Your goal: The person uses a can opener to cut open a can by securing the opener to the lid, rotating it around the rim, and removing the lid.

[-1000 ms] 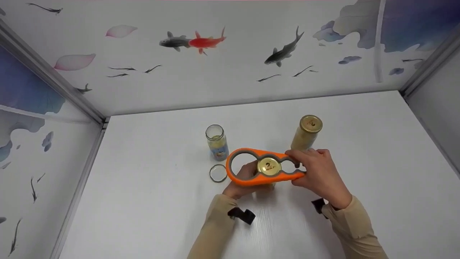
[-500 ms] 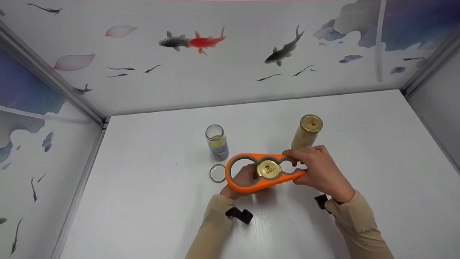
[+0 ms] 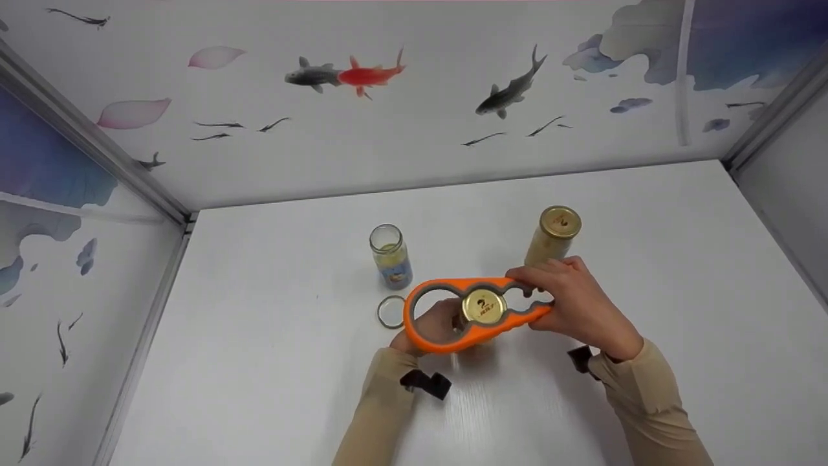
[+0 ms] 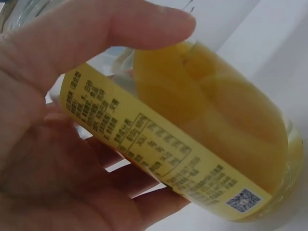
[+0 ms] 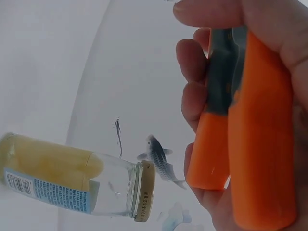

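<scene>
My left hand (image 4: 38,144) holds a glass jar (image 4: 207,120) of yellow fruit, thumb on one side and fingers on the other. In the head view, the jar's gold lid (image 3: 484,306) sits in the middle opening of an orange and grey jar opener (image 3: 453,346). That tool hides most of the jar and part of the left hand there. My right hand (image 3: 576,304) grips the opener's two handle ends, which the right wrist view shows close together at the palm. The opener's wide loop lies over the left hand.
An uncovered glass jar (image 3: 393,268) with a blue label stands to the left, behind the hands. Close in front of it lies a round lid (image 3: 380,312). Another jar (image 3: 546,251), capped in gold, stands just beyond the right hand. Printed walls enclose the white table (image 3: 259,362).
The opener has turned counter-clockwise in the head view: its wide loop swung toward the person, its handles slightly away. My right hand moved with the handles; the left hand stayed round the jar.
</scene>
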Motion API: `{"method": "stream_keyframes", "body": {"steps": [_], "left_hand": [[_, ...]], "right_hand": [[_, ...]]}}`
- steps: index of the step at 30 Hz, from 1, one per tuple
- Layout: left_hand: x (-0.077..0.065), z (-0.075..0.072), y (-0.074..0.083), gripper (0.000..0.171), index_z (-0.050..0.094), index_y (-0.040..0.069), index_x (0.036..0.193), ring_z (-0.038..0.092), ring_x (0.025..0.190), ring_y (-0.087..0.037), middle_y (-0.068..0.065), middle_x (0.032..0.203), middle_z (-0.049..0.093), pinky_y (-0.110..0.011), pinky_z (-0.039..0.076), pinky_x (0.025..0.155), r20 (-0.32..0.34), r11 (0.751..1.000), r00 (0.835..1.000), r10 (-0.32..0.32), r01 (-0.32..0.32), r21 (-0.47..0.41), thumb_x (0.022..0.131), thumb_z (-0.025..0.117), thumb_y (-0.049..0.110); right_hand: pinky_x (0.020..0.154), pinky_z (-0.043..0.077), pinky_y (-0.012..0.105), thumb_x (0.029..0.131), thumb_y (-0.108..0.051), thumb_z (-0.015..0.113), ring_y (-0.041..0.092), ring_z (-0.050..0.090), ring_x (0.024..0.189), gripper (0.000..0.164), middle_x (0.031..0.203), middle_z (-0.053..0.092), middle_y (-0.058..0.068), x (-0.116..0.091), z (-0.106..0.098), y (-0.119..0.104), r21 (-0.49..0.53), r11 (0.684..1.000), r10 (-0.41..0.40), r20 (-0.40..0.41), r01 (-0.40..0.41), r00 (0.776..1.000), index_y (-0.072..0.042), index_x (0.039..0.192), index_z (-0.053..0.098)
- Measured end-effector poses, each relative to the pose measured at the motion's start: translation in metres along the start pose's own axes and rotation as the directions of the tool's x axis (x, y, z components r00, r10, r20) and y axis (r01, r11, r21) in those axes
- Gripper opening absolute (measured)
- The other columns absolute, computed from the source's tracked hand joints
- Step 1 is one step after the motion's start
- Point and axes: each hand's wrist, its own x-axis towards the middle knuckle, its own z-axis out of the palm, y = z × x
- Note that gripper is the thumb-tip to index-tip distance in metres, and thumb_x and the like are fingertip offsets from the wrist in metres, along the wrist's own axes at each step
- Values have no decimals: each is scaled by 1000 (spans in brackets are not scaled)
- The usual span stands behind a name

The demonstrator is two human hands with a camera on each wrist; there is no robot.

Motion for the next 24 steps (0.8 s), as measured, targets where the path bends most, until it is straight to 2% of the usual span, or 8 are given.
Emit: {"method": "stream_keyframes", "body": {"steps": [1, 2, 5, 8, 12, 16, 21, 24], "left_hand": [[1, -1, -1, 48, 38, 4, 147, 35, 134, -8, 1, 150, 39, -27, 29, 109, -37, 982, 999, 40, -32, 184, 100, 49, 11], [2, -1, -1, 50, 39, 5, 147, 37, 134, -10, 2, 149, 40, -30, 30, 109, -57, 944, 994, 91, -68, 322, 99, 50, 11], [1, -6, -9, 58, 39, 12, 148, 40, 132, -14, 5, 149, 41, -36, 31, 108, -84, 941, 990, 111, -78, 330, 94, 60, 10], [-3, -11, -17, 60, 51, 10, 140, 49, 120, -12, 5, 136, 54, -33, 36, 104, -176, 948, 983, 42, 16, 318, 84, 69, 3], [-8, -16, -22, 56, 63, 7, 124, 56, 106, -12, 3, 114, 65, -32, 39, 100, -321, 954, 946, -49, 139, 264, 71, 78, -4], [-8, -19, -22, 54, 65, 7, 119, 57, 104, -15, 1, 110, 67, -34, 42, 98, -358, 952, 932, -62, 163, 258, 68, 81, -4], [-8, -25, -21, 56, 64, 12, 120, 56, 105, -14, 4, 112, 65, -33, 42, 97, -364, 936, 926, -96, 209, 284, 68, 81, -1], [-6, -29, -22, 57, 63, 12, 121, 56, 107, -14, 4, 114, 64, -34, 41, 99, -363, 927, 927, -97, 217, 305, 69, 80, -1]], "right_hand": [[77, 31, 40, 55, 6, 83, 15, 54, 79, 61, 82, 62, -6, -1, -1, 1, 3, 1000, 0, -12, 0, 1000, -13, 110, 69], [78, 31, 40, 54, 7, 83, 14, 54, 79, 61, 82, 63, -5, -1, -2, 1, 7, 1000, -1, -26, 2, 1000, -12, 111, 69], [78, 31, 39, 54, 9, 83, 15, 54, 79, 62, 83, 63, -4, -4, -5, 3, 13, 1000, -3, -73, 4, 997, -11, 111, 68], [78, 31, 39, 52, 10, 83, 16, 54, 78, 62, 82, 62, -6, -8, -9, 6, 15, 1000, 8, -117, -6, 993, -11, 109, 68], [77, 30, 40, 53, 11, 83, 16, 53, 76, 61, 81, 60, -8, -16, -15, 9, 24, 998, 57, -147, -54, 987, -11, 107, 67], [74, 28, 39, 56, 11, 80, 16, 52, 76, 59, 80, 59, -7, -25, -18, 12, 54, 992, 125, -162, -118, 979, -11, 110, 66], [74, 29, 41, 58, 11, 78, 18, 54, 76, 61, 79, 62, -3, -34, -17, 15, 81, 981, 186, -179, -174, 966, -11, 113, 65], [75, 36, 42, 58, 13, 76, 18, 56, 76, 61, 80, 64, -1, -40, -14, 16, 101, 977, 204, -186, -188, 961, -10, 114, 65]]}}
